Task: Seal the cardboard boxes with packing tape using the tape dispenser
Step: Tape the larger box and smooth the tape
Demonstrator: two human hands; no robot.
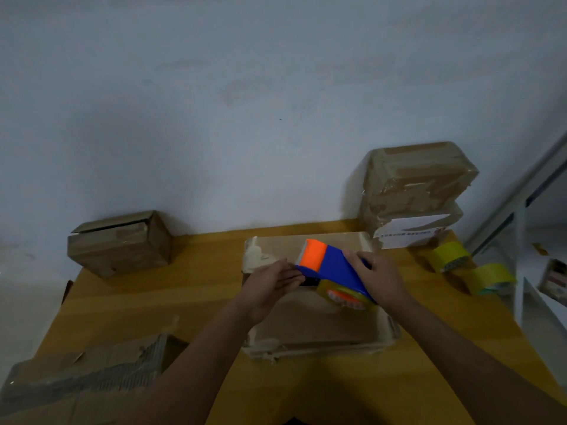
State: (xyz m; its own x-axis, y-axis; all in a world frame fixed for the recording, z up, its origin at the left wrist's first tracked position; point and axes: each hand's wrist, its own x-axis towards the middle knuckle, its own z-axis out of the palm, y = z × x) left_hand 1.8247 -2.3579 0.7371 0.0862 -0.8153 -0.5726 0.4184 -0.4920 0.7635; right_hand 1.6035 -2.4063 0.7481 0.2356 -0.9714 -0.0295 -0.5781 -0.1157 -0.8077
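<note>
A flat cardboard box (pixel 310 329) lies in the middle of the wooden table (pixel 159 302). Above it is a blue and orange tape dispenser (pixel 325 263) with a yellowish tape roll (pixel 343 294) mounted underneath. My right hand (pixel 379 279) grips the dispenser's blue handle from the right. My left hand (pixel 271 285) holds the dispenser's front end near the orange part, fingers at the tape edge. What the fingertips pinch is blurred.
A small open-topped box (pixel 119 243) stands at the table's back left. Two taped boxes (pixel 414 191) are stacked at the back right. Two spare yellow tape rolls (pixel 449 256) (pixel 491 279) lie at the right edge. Torn cardboard (pixel 82 378) lies front left. A white metal frame (pixel 521 240) stands at the right.
</note>
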